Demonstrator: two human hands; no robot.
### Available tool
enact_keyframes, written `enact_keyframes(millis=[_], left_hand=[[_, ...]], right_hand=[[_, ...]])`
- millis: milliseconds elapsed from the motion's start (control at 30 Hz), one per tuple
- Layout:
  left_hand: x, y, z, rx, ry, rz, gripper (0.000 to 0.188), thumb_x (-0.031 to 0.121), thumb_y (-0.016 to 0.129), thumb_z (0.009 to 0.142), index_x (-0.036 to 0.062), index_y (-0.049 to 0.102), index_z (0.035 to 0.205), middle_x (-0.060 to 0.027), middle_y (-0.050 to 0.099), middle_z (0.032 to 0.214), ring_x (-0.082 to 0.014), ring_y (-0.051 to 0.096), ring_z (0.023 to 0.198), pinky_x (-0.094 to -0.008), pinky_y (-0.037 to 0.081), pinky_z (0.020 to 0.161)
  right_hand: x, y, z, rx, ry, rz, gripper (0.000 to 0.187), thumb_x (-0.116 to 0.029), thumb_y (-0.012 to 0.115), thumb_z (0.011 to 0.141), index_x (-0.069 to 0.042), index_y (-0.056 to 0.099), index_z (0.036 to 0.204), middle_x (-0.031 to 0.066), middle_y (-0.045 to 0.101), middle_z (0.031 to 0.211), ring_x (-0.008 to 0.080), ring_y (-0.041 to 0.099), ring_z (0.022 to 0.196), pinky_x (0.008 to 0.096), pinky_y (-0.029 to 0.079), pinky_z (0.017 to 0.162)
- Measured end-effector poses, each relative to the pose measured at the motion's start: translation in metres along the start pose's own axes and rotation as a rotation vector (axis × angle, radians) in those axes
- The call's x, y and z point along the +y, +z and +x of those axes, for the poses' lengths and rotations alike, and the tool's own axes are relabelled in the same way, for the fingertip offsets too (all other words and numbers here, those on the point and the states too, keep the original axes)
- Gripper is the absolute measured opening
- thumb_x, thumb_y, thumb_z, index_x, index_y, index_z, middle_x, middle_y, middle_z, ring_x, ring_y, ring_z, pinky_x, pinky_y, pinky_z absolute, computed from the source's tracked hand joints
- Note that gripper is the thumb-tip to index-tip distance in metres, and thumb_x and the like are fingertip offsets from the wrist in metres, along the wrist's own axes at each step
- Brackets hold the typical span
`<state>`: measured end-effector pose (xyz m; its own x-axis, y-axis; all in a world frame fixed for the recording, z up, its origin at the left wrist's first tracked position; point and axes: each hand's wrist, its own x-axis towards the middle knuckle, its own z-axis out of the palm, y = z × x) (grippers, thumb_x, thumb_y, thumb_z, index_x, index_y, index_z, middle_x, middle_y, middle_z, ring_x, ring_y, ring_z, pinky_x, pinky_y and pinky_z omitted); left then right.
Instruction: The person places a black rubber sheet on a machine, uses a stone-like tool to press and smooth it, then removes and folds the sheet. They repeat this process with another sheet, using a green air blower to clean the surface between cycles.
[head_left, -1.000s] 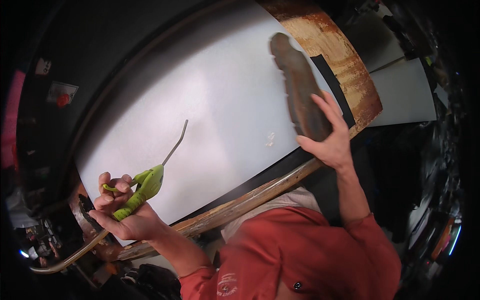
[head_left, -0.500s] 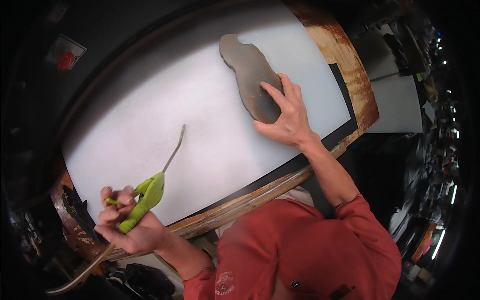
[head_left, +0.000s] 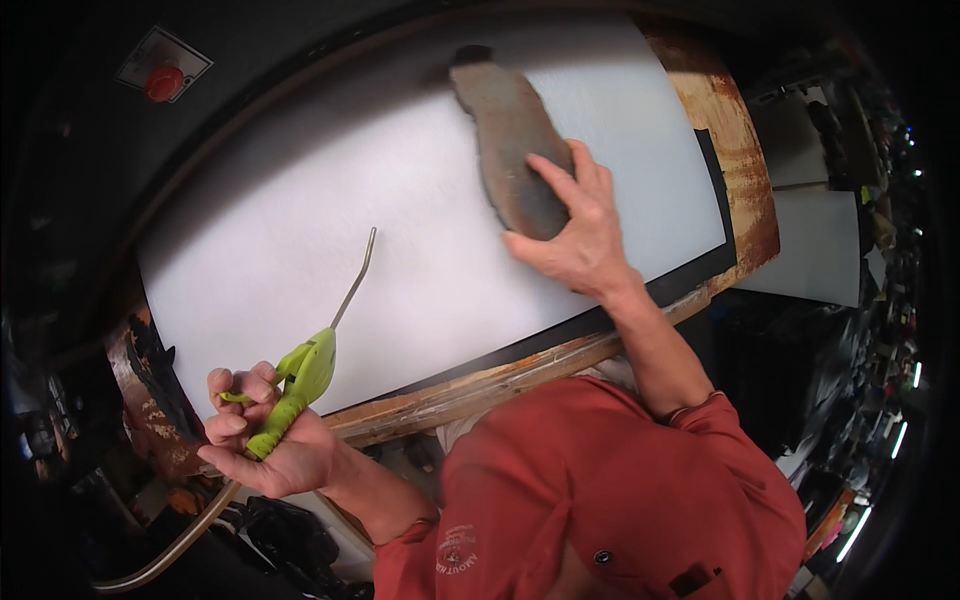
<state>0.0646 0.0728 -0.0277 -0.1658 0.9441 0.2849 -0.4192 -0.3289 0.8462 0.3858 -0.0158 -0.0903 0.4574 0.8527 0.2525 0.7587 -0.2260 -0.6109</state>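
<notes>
My left hand [head_left: 290, 452] is wrapped round the handle of a green air blow gun [head_left: 312, 372], with fingers at its trigger. The gun's thin bent metal nozzle [head_left: 356, 278] points up and away over the white board. Off to the right, my right hand [head_left: 583, 230] grips the near end of a flat grey-brown piece shaped like a shoe sole [head_left: 510, 140], thumb at its left edge and fingers across its top and right side. This piece is blurred, and a dark patch shows at its far end; how high it is off the board I cannot tell.
The white board [head_left: 420, 330] lies on a dark sheet over a worn wooden table [head_left: 735, 160]. A hose [head_left: 190, 535] runs from the gun at lower left. Beyond the board is a dark machine with a red button [head_left: 164, 83]. White sheets [head_left: 805, 240] sit at right.
The view has shifted slightly. The sole-shaped piece has turned or tilted a little in my right hand, and a dark patch now shows at its far end. My left hand keeps the blow gun.
</notes>
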Motion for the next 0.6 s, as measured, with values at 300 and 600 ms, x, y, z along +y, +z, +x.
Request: enact_keyframes(millis=[300,600], left_hand=[[0.038,-0.012,-0.02,-0.015,0.06,-0.12,0.049,0.047,0.034,0.112,0.0134,0.053,0.082,-0.0146,0.059,0.123,-0.019,0.052,0.077,-0.038,0.042,0.077],[0.108,0.039,0.039,-0.198,0.467,-0.27,0.052,0.055,0.038,0.11,0.0164,0.057,0.081,-0.0145,0.062,0.141,-0.0321,0.067,0.114,-0.0529,0.053,0.107]], right_hand=[[-0.055,0.062,-0.001,-0.005,-0.14,-0.068,0.077,-0.025,0.086,0.064,-0.002,0.063,0.134,0.0341,0.037,0.149,0.0495,0.046,0.122,0.053,0.047,0.104],[-0.043,0.049,-0.008,0.047,-0.207,0.123,0.069,-0.027,0.084,0.078,0.001,0.059,0.136,0.0326,0.039,0.153,0.0497,0.041,0.135,0.0544,0.037,0.113]])
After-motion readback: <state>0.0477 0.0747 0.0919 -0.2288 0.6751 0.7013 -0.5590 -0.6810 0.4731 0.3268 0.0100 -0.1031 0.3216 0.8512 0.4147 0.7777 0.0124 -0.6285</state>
